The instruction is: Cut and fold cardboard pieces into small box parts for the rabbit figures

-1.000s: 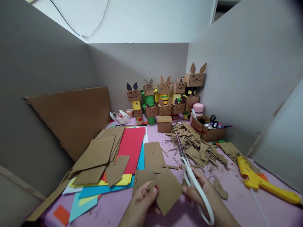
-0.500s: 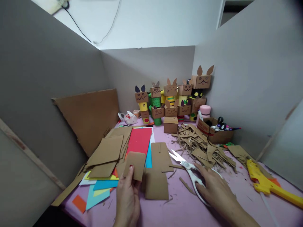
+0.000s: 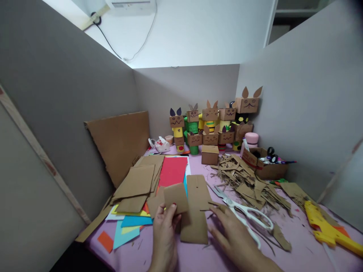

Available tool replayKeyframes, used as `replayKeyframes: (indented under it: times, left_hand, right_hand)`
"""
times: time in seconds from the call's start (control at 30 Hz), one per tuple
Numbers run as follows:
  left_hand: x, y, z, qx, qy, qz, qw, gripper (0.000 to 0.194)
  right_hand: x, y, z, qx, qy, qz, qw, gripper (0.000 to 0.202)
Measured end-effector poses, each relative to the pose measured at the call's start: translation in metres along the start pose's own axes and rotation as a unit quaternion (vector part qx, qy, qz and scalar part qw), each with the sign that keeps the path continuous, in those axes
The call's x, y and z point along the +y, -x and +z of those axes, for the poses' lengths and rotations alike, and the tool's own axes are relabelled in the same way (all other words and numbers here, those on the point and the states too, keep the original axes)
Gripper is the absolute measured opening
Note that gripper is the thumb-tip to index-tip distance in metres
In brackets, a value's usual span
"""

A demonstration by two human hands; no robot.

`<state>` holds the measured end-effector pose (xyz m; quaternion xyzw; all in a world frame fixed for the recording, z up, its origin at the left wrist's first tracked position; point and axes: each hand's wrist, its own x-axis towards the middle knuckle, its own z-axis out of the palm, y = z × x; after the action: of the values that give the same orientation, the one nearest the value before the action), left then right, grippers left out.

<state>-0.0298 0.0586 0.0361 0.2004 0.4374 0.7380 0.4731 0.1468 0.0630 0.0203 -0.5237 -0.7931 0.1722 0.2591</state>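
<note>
My left hand [image 3: 166, 236] holds a small square of brown cardboard [image 3: 176, 197] between thumb and fingers, above the table. Beyond and beside it lies a long cardboard piece [image 3: 195, 223]. My right hand [image 3: 229, 230] is just right of that piece, with its fingers apart and nothing held in them; thin cardboard strips lie by its fingertips. White-handled scissors [image 3: 236, 206] rest on the table behind and right of my right hand, blades pointing away to the left. A red sheet [image 3: 173, 170] lies behind the held square.
Cardboard sheets [image 3: 138, 181] and coloured paper [image 3: 126, 236] lie left. Cardboard scraps [image 3: 241, 173], a box of pens [image 3: 269, 170] and a yellow glue gun [image 3: 326, 226] lie right. Cardboard animal figures [image 3: 210, 113] stand at the back, between grey panels [image 3: 184, 87].
My right hand has let go of the scissors, which now lie on the table, and has moved left. The cardboard square in my left hand has tilted and moved right. The view has shifted.
</note>
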Motion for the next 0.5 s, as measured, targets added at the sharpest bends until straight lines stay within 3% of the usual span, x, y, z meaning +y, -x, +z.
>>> replayKeyframes:
  times: [0.1,0.23,0.33,0.5]
  left_hand:
    - [0.002,0.001,-0.001,-0.012,-0.002,0.014,1.0,0.021]
    - [0.005,0.002,0.0,-0.013,0.005,0.014,1.0,0.015]
    - [0.005,0.003,0.002,-0.034,0.006,-0.003,0.999,0.015]
    - [-0.003,0.01,0.004,-0.155,-0.033,-0.065,0.985,0.013]
  right_hand:
    - [-0.013,-0.009,0.012,0.028,-0.082,0.017,0.996,0.046]
    - [-0.012,-0.011,0.013,0.062,-0.31,0.07,0.946,0.007]
    - [-0.002,-0.008,0.008,0.065,-0.416,0.118,0.899,0.024]
    - [0.008,-0.003,0.003,0.09,-0.482,0.151,0.858,0.038]
